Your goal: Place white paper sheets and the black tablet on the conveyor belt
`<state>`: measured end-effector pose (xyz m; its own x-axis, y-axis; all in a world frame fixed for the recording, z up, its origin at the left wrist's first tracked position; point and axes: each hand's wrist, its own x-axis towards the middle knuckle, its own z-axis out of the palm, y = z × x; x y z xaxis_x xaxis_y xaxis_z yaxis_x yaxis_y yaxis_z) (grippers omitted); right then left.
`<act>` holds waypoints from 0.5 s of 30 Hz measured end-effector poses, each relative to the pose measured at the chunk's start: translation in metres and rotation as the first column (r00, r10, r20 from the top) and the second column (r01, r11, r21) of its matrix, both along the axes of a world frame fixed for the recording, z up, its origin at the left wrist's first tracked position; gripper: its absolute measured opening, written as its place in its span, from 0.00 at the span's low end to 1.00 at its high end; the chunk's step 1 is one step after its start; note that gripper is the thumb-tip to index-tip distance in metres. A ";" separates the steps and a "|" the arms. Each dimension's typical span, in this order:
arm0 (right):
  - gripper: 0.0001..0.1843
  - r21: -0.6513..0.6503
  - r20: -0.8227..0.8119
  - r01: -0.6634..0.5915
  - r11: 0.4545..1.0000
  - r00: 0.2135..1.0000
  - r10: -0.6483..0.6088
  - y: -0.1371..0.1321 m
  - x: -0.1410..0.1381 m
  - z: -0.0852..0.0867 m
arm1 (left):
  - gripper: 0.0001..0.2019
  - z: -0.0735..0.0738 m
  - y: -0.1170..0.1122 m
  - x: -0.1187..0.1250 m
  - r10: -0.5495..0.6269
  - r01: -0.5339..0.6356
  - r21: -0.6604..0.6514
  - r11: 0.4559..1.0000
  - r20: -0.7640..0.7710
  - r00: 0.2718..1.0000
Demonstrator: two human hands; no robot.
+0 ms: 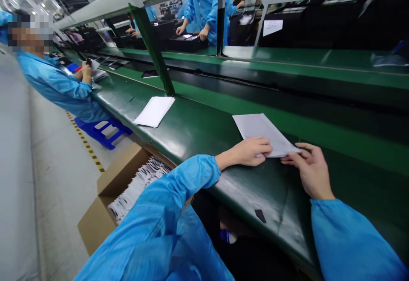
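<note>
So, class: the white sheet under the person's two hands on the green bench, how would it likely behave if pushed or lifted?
The white sheet looks thin and flat, so probably light and floppy when lifted by an edge. The green bench is glossy, so it would likely slide easily. The left hand and right hand both press its near edge, perhaps to stop that.

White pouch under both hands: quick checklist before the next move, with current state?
1. Left hand on white pouch: ok, fingers rest on its near edge.
2. Right hand at the near corner: ok, fingertips touch it.
3. Pouch flat on the green bench: ok.
4. Apart from the second white sheet: ok, clear gap.
5. Pinch or mere press: cannot tell.
6. Carton of packets below the bench edge: ok, open, on the left side.
</note>
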<state>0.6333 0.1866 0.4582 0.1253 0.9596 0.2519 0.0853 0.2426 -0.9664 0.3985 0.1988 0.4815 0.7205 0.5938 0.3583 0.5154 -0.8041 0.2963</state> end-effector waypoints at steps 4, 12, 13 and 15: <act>0.38 -0.028 0.267 -0.116 0.993 0.956 0.119 -0.002 0.013 0.006 | 0.11 0.008 -0.002 -0.007 -0.042 0.042 -0.007 0.999 0.048 0.998; 0.31 0.011 0.524 -0.323 0.946 0.808 0.270 -0.036 -0.022 0.002 | 0.13 -0.018 -0.057 -0.064 0.274 -0.265 -0.077 0.961 0.143 0.951; 0.30 0.001 0.535 -0.348 0.938 0.792 0.293 -0.043 -0.032 0.000 | 0.16 -0.026 -0.069 -0.069 0.313 -0.303 -0.086 0.949 0.158 0.936; 0.28 -0.018 0.541 -0.402 0.915 0.766 0.347 -0.057 -0.053 -0.002 | 0.21 -0.040 -0.092 -0.075 0.362 -0.354 -0.078 0.932 0.195 0.912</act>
<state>0.5803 0.1292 0.4561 -0.4164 0.8704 0.2626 0.4524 0.4489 -0.7706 0.3239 0.1066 0.4419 0.3716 0.8152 0.4443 0.6922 -0.5622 0.4525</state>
